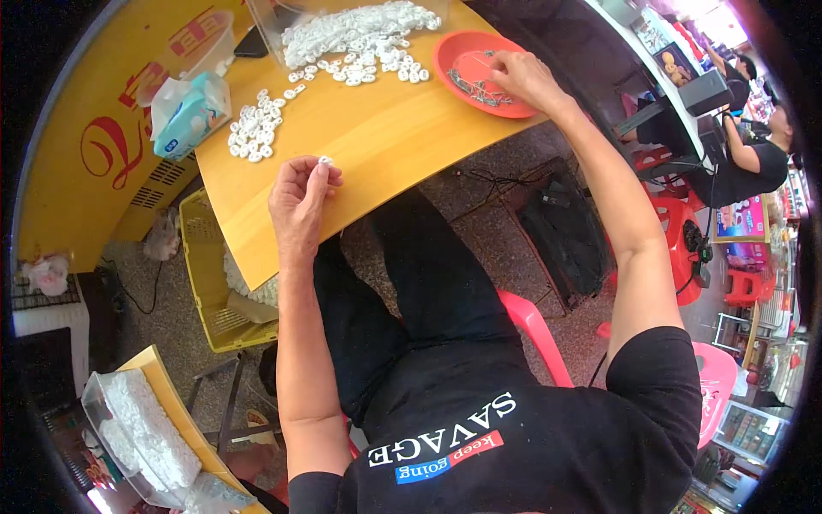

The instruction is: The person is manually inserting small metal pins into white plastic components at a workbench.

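Note:
Between the thumb and fingers of my left hand (301,193) is a small white oval piece (325,160), held above the front edge of the yellow table (360,128). My right hand (524,79) reaches into a round orange-red dish (445,53) at the table's right, its fingertips pinched over thin metal pieces (481,89). Whatever lies between those fingertips is too small to make out. A loose group of white oval pieces (255,128) rests left of centre. A bigger heap of the same pieces (351,38) spills from a clear bin at the far side.
A tissue pack (190,116) lies on the table's left side, near a dark phone (252,43). Below stands a yellow basket (214,300). Beside me are a pink chair (535,334) and a black bag (565,231). People (758,158) sit at the far right.

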Demonstrator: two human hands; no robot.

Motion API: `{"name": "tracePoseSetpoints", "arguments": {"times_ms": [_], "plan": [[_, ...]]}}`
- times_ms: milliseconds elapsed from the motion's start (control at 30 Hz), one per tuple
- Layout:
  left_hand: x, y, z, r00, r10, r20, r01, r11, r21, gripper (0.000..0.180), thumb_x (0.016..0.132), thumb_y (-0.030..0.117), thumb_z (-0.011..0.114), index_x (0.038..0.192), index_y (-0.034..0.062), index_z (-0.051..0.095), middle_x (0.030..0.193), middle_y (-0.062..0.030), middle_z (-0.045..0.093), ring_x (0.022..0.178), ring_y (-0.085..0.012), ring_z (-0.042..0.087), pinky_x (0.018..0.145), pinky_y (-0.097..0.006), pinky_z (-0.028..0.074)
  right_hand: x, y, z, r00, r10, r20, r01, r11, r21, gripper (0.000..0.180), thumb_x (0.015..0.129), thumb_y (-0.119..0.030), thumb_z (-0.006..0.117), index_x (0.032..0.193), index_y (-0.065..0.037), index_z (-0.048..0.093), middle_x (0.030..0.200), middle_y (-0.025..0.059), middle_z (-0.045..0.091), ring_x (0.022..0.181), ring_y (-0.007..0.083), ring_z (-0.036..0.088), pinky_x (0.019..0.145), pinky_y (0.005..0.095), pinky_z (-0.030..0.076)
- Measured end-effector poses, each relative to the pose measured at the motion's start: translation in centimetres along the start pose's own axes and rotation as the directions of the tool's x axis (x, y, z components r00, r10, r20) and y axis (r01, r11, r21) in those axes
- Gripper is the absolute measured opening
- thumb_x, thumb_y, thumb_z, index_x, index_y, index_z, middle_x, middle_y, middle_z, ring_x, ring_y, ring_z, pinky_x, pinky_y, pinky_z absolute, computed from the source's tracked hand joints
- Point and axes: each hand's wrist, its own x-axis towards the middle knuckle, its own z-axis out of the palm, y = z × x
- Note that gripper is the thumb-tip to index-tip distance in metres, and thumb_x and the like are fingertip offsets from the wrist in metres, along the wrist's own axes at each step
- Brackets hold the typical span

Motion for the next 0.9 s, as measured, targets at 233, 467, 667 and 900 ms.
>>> {"name": "tracePoseSetpoints", "arguments": {"times_ms": [233, 467, 667, 900], "plan": [[0.0, -0.2, -0.2, 1.0, 0.011, 0.0, -0.011, 1.0, 0.016, 0.015, 0.093, 0.013, 0.061, 0.101, 0.0004, 0.059, 0.087, -0.0071, 0.066, 0.076, -0.0118, 0.062, 0.067, -0.023, 0.047, 0.1, 0.1, -1.1, 0.996, 0.053, 0.065, -0.055, 0.998, 0.033, 0.02, 0.085, -0.025, 0.06, 0.097, -0.011, 0.069, 0.09, 0.0114, 0.07, 0.089, 0.0297, 0.067, 0.08, 0.0415, 0.052], [0.0, -0.1, -0.1, 1.0, 0.012, 0.0, -0.012, 1.0, 0.029, 0.015, 0.093, 0.013, 0.061, 0.1, 0.0003, 0.058, 0.087, -0.007, 0.066, 0.077, -0.0113, 0.061, 0.068, -0.023, 0.047, 0.2, -0.7, -0.7, 0.99, -0.058, 0.126, 0.066, 0.996, -0.053, 0.021, 0.083, -0.027, 0.065, 0.091, -0.009, 0.07, 0.086, 0.0124, 0.07, 0.086, 0.0295, 0.067, 0.077, 0.0411, 0.052], [-0.1, -0.2, -0.2, 1.0, 0.012, 0.004, -0.012, 1.0, 0.007, 0.014, 0.094, 0.013, 0.06, 0.099, 0.0001, 0.057, 0.087, -0.0062, 0.065, 0.077, -0.0108, 0.061, 0.068, -0.023, 0.047, 0.7, -0.1, -0.7, 0.994, -0.062, 0.087, 0.063, 0.998, -0.015, 0.021, 0.084, -0.025, 0.063, 0.091, -0.006, 0.069, 0.084, 0.0146, 0.069, 0.081, 0.0295, 0.068, 0.075, 0.0407, 0.053], [-0.1, -0.1, -0.3, 0.999, 0.03, 0.014, -0.03, 1.0, -0.005, 0.014, 0.094, 0.012, 0.059, 0.099, -0.0002, 0.057, 0.087, -0.0065, 0.065, 0.076, -0.0111, 0.061, 0.067, -0.023, 0.047, 0.8, 1.1, -1.5, 0.998, 0.055, -0.029, -0.041, 0.935, 0.352, 0.025, 0.086, -0.023, 0.064, 0.102, -0.004, 0.069, 0.082, 0.0124, 0.07, 0.074, 0.0195, 0.068, 0.067, 0.0324, 0.054]]}}
